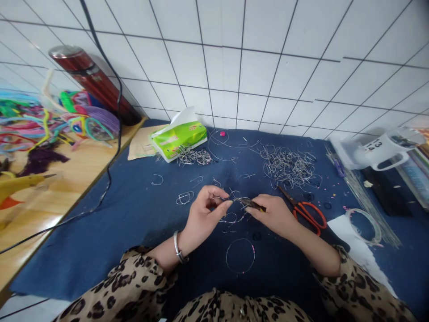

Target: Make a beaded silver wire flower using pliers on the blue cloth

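My left hand (209, 208) pinches a thin silvery wire (233, 195) between thumb and fingertips. Closed around a pair of pliers (248, 203), my right hand (273, 214) brings their dark jaws to the wire right beside my left fingertips. A beaded wire loop (234, 221) with small pink and purple beads sits just below my fingers; whether it joins the held wire I cannot tell. Nearer to me, a round wire ring (240, 256) with a few pink beads lies on the blue cloth (150, 241).
Orange-handled scissors (310, 215) lie right of my right hand. Behind are a tangled wire pile (290, 165), a green tissue pack (179, 138) and bent wire pieces (185, 197). A wire coil (363, 226) and white mug (385, 147) stand right; a red thermos (97, 85) and black cable (109, 170) left.
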